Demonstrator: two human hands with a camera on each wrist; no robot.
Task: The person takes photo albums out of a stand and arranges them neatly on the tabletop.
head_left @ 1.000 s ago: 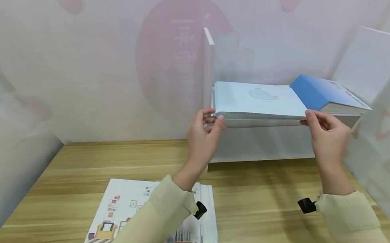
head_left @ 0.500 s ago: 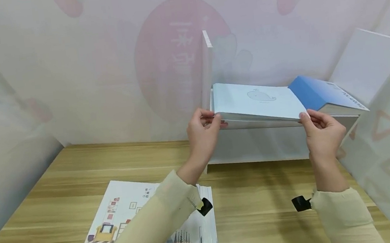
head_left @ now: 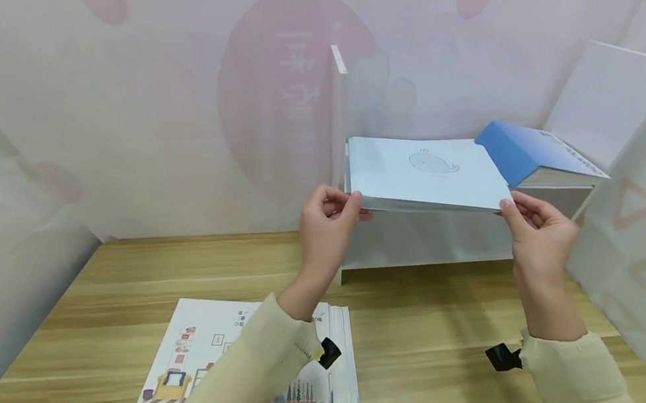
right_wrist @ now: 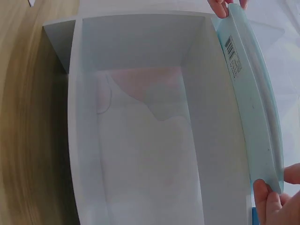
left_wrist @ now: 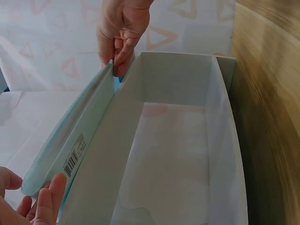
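A wooden table [head_left: 424, 349] bears a white shelf [head_left: 429, 236], whose hollow compartment [left_wrist: 164, 154] is seen in depth only from the wrists. A stack of books [head_left: 197, 355] lies to the left, partly behind a sleeve [head_left: 242, 383]. A whale-printed book [head_left: 399, 183] lies over the shelf top, its near edge projecting; whether it touches the shelf is unclear. A blue book [head_left: 538, 150] sits beside it. The left hand [head_left: 326, 228] pinches the near left corner, the right hand [head_left: 542, 236] the near right. The step appears to be two-handed positioning; the next move calls for even, level handling. The head view alone shows the whale drawing [head_left: 432, 162]; the wrist views alone show the barcode [left_wrist: 73, 157] beneath.
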